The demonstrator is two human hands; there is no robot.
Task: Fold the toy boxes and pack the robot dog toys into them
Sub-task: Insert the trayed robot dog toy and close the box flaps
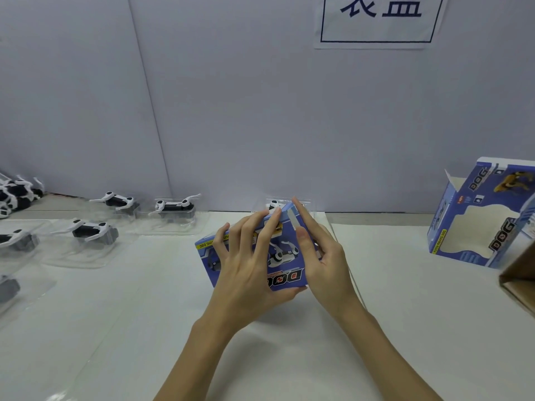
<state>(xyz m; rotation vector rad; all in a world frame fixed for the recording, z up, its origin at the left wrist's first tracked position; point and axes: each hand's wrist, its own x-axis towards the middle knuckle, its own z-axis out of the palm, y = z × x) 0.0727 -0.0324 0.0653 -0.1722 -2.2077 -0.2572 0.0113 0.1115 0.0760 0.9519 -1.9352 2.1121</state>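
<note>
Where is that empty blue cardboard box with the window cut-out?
The empty blue cardboard window box stands at the far right of the white table, against the grey wall, right of both hands, beside a brown carton corner.

One head-worn view looks forward and down, close over the table (pixel 390 285), taking in the near bench and the far wall (pixel 231 111) behind; wide-angle bending at edges.
</note>
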